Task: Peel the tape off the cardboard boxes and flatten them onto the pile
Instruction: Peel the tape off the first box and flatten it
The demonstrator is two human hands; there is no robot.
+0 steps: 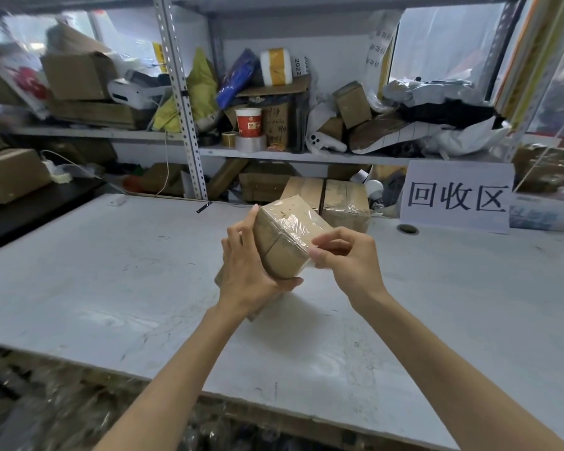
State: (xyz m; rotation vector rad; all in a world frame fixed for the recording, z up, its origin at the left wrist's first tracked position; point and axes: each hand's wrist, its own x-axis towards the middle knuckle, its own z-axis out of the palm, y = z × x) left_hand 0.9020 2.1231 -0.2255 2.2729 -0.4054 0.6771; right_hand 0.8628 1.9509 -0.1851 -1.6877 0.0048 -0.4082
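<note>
Two bare forearms reach in from the bottom edge over the scuffed white worktop (pixel 111 275). Left hand (pixel 245 268) cradles a small brown cardboard box (pixel 282 237) wrapped in clear glossy tape (pixel 298 222), held tilted above the worktop, mid-frame; its grip is wide, palm under the lower face, thumb up the left side. Right hand (pixel 349 255) has its grip nearly shut, thumb and forefinger pinched at the box's right corner, looks like picking at a tape edge; can't tell if a free end is actually lifted yet. Flaps on this box are closed, seam visible, tape mostly in place. A flat piece of brown cardboard (pixel 258 307) sits on the worktop directly under the left hand, mostly hidden; probably the pile, not sure. Two more taped brown cardboard boxes (pixel 332 196) stand side by side at the back edge, untouched, next to a white paper sign with black characters (pixel 456 196). Judgement: early. Current box is at the tape-peel step, flattening not started, at least two boxes left after it.
</note>
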